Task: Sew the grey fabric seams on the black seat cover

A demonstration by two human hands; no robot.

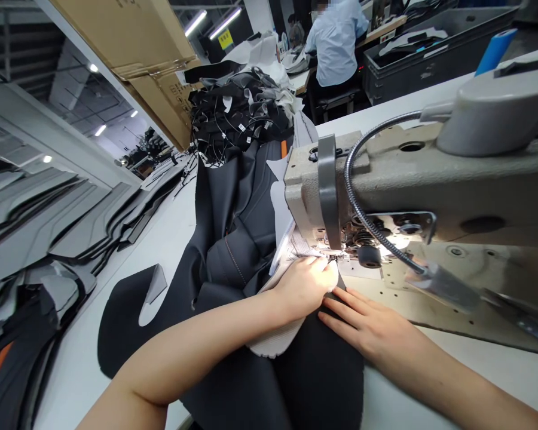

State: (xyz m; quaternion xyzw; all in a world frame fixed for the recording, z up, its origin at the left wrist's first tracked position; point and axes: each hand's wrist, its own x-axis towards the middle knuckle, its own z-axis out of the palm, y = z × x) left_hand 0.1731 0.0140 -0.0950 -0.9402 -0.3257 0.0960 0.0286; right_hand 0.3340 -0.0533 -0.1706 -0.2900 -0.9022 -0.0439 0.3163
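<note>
My left hand (305,285) is closed on a light grey fabric piece (274,344), its curled fingertips right beside the needle area (332,255) of a sewing machine (430,185). Under the grey piece lies a large sheet of black fabric (320,376), which spreads left and back in folds with a line of stitching. My right hand (367,325) rests flat on the black fabric near the machine bed, its fingers stretched out and pointing toward my left hand. The machine's lamp lights the fingertips; the exact edge under the presser foot is hidden.
Scissors (517,316) lie at the right on the machine bed. A bendy metal lamp neck (354,191) curves past the machine head. Dark fabric pieces (242,113) are heaped behind, by cardboard (130,36). Stacked panels (49,209) fill the left. Another person (336,45) sits beyond.
</note>
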